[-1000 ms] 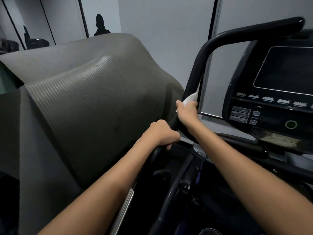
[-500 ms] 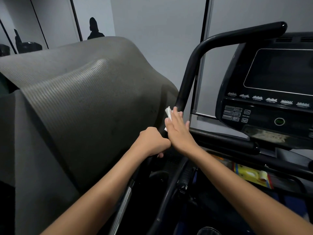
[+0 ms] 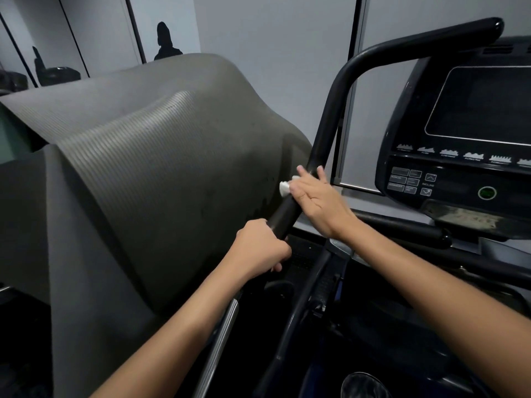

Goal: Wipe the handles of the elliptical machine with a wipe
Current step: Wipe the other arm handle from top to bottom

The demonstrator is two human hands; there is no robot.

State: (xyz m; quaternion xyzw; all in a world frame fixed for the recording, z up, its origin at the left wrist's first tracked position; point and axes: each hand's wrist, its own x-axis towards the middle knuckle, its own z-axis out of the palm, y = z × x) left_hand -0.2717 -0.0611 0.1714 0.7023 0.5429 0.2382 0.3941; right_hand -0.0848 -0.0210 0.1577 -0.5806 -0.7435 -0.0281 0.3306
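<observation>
Sliding down since a second ago, the right hand (image 3: pixel 314 201) presses the wipe (image 3: pixel 285 189) flat-fingered on the handle (image 3: pixel 324 139); the left hand (image 3: pixel 258 248) grips it below, so lower grip is being cleaned.

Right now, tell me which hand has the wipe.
The right hand, higher on the handle, presses the white wipe against it; the left hand just grips lower down.
</observation>
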